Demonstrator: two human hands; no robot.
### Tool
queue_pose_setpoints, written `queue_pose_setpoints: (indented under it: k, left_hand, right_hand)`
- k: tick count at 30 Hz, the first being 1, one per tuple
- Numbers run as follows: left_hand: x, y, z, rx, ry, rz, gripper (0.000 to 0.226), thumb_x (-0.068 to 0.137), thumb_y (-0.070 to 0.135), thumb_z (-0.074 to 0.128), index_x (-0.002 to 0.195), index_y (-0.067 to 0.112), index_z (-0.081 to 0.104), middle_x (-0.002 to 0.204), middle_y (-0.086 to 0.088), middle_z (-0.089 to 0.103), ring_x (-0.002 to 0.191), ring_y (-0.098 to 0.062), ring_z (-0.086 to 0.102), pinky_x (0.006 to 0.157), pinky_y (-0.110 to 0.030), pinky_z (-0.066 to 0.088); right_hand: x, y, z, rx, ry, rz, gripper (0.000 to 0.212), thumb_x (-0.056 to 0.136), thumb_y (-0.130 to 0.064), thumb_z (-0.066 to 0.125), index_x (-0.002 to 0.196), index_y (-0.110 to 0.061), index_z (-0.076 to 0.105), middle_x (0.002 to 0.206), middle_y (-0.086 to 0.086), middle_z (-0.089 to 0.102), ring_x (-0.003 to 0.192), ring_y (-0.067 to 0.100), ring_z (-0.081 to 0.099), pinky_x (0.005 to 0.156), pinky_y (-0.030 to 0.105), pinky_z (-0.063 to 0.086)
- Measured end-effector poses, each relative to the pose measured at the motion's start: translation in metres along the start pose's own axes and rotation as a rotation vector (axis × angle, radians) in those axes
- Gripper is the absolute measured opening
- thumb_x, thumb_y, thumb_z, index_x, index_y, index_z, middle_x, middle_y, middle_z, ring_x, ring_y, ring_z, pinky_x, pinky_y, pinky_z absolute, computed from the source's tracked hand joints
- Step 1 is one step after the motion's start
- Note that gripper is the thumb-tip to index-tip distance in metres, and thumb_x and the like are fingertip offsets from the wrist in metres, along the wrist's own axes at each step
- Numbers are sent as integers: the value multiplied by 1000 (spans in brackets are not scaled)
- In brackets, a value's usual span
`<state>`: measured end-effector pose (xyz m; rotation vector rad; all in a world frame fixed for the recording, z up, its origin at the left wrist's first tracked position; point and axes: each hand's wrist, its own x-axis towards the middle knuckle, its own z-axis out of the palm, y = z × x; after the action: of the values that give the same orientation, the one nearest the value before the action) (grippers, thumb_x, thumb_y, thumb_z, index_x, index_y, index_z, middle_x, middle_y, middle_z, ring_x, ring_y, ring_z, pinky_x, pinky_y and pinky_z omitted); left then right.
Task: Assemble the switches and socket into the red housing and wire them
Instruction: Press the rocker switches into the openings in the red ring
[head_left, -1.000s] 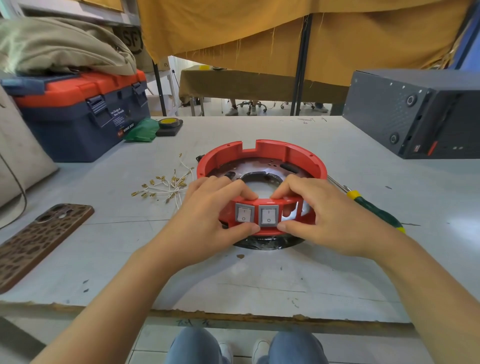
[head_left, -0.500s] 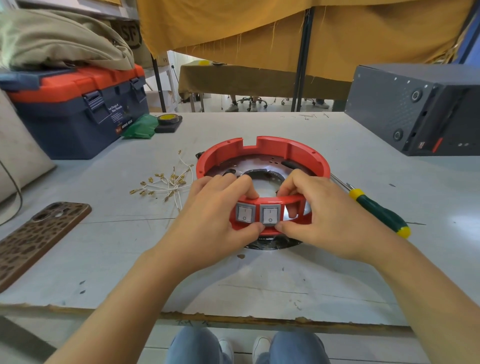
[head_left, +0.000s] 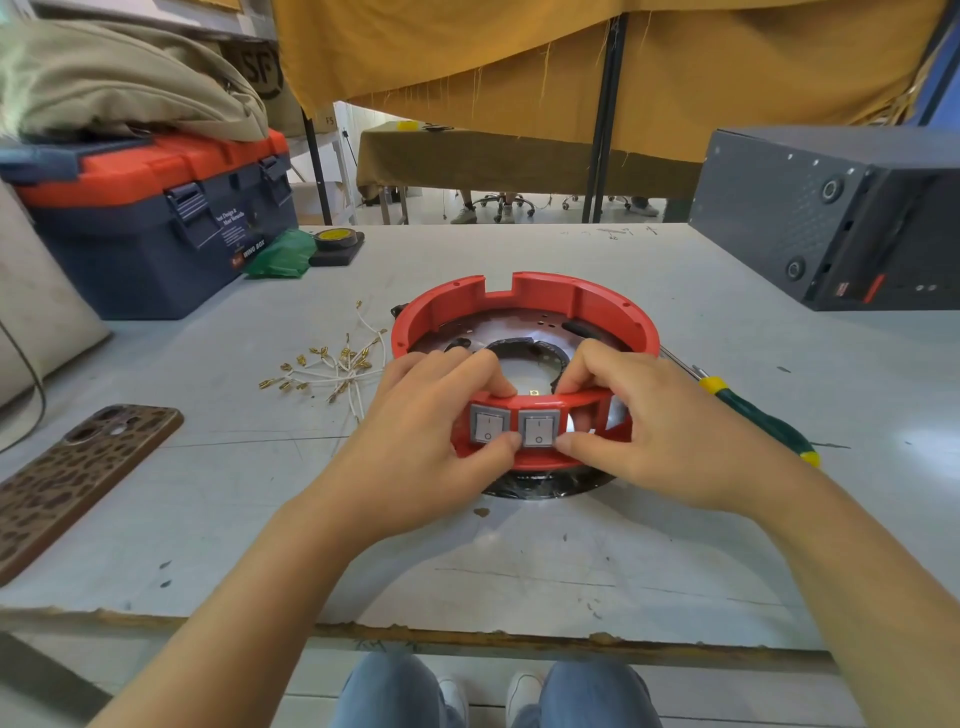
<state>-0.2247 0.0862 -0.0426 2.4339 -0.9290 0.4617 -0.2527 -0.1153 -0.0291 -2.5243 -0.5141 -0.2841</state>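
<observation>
The red housing (head_left: 519, 312), a ring-shaped shell, is sitting near the middle of the desk (head_left: 519, 561), slightly toward its front edge. Two grey rocker switches (head_left: 539, 427) are sitting side by side in its near wall. The left hand (head_left: 415, 441) is pinching that wall, fingers curled over the rim and thumb pressing below the left switch. The right hand (head_left: 665, 436) is gripping it likewise beside the right switch. Wires with brass terminals (head_left: 332, 369) are lying left of the housing; a green-handled screwdriver (head_left: 753, 415) is lying to its right.
</observation>
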Motion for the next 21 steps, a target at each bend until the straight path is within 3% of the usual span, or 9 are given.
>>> queue_pose_setpoints:
  k: [4,10,15,19,21]
  left_hand:
    - [1,1,3,-49,61,-12,21,84,46,49,88,26,54,85,16,54,91,3,45,96,-22,26]
    - [4,5,4,-66,83,-37,25,85,45,50,86,23,60,81,11,54,84,-1,46,91,-25,29]
    - [2,3,-1,-116,45,-48,25,83,47,52,84,23,61,80,10,57,83,-5,50,85,-22,30]
    - [1,-2,-9,-228,-6,-23,23,83,43,57,80,21,62,74,7,60,74,-12,56,72,-23,40]
    - [1,-4,-13,-281,-17,-9,24,84,42,58,78,19,63,73,7,62,74,-10,57,64,-16,43]
  right_hand:
    - [1,-1,0,48,31,4,19,86,-40,55,93,-23,57,81,-15,58,79,-10,50,68,4,39]
    - [2,-1,5,49,83,-4,15,89,-36,57,90,-21,58,77,-12,63,76,-2,55,69,14,44]
    - [0,-3,3,64,35,26,19,84,-45,54,89,-28,57,80,-8,67,77,6,59,71,22,47]
    - [-3,-3,-3,159,8,13,14,86,-41,57,87,-28,64,81,-17,66,84,-3,59,68,9,45]
    - [-2,-2,-6,172,41,6,14,87,-38,57,86,-28,68,84,-26,64,86,-8,58,71,2,42]
